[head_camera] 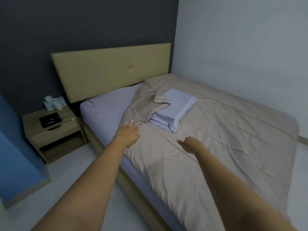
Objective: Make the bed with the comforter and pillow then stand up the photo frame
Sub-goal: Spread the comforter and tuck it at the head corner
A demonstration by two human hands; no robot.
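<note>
Comforter edge is folded back just past my left hand, whose straight fingers touch the fold. Right hand hovers beside it, fingers hidden so I can't tell. Pillow sits just beyond both; photo frame lies flat on the nightstand further left.

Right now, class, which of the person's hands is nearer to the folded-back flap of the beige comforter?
Left. The left hand reaches the folded-back flap at its lower tip; the right hand hovers further right, apart.
</note>
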